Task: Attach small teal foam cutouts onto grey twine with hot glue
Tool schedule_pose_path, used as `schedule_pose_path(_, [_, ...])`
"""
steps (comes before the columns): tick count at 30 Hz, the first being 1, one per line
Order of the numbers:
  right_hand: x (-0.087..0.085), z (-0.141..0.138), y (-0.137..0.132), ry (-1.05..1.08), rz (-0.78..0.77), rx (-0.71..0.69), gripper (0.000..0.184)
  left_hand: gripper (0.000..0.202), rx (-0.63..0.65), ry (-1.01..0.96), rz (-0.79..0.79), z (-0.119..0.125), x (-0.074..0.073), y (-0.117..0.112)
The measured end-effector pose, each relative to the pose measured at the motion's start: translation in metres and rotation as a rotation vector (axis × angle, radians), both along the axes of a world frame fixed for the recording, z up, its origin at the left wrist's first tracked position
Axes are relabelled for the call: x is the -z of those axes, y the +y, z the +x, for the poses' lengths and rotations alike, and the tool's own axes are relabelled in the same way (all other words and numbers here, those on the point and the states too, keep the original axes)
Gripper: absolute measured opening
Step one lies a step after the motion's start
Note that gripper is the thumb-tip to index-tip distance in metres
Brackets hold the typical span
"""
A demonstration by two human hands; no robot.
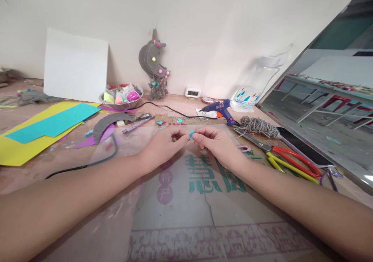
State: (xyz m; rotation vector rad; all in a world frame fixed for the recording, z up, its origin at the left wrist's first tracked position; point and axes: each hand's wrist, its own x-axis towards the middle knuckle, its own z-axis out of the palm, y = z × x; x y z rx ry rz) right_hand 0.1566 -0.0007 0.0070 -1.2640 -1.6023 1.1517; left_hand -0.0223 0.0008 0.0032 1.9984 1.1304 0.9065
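A small teal foam-like piece is pinched between the fingertips of both hands; its exact shape is partly covered. My left hand closes thumb and forefinger on its left side. My right hand grips it from the right in the same way. Both hands hover over a clear sheet on printed cardboard. Just behind them, small teal cut pieces lie on a cardboard strip.
Around the work spot lie a blue glue gun, grey yarn, red-and-yellow-handled scissors, a phone, a purple pen, teal sheet and metal bowl. A grey moon ornament hangs behind.
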Motion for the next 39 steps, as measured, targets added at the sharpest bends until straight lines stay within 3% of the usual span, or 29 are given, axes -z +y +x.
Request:
schedule_pose_path(7, [0.0037,0.0017,0.0018,0.003,0.035,-0.020,0.025,0.025,-0.002,0.003,-0.009,0.0005,-0.0021,-0.0022])
schedule_pose_path(13, [0.0081,0.0054,0.0064,0.003,0.075,-0.057,0.037,0.025,-0.013,-0.025,-0.025,0.0006,-0.0045,-0.0029])
schedule_pose_path(27, [0.0058,0.0024,0.0030,0.031,0.008,-0.028,0.028,0.027,-0.045,-0.049,-0.037,-0.0006,-0.0036,-0.0034])
schedule_pose_path(39, [0.0055,0.0016,0.0035,0.042,0.048,-0.047,0.028,0.025,-0.027,-0.075,-0.030,-0.0003,-0.0050,-0.0029])
